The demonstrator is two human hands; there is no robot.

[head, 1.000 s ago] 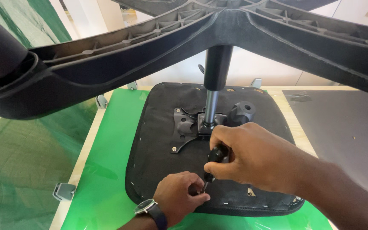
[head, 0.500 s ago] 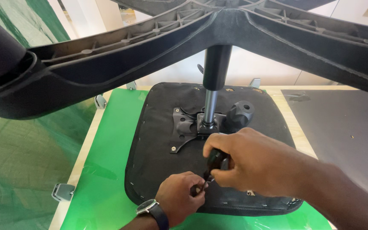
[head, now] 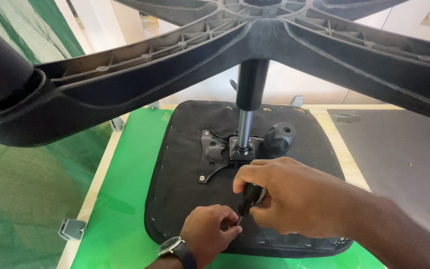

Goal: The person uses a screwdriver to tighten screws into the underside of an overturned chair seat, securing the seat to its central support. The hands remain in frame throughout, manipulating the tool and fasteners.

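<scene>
The right hand (head: 294,199) grips a black-handled screwdriver (head: 250,197), its long axis slanting down-left toward the left hand (head: 210,234), whose fingers pinch closed at the tip on the upturned seat underside (head: 185,164), near its front edge.

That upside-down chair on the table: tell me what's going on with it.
A person works on an office chair seat lying bottom-up on a green mat, its star base in the air. The right hand grips a black-handled screwdriver, tip down on the seat's underside. The left hand, wearing a wristwatch, pinches something small at the tip; what it is cannot be made out.
</scene>
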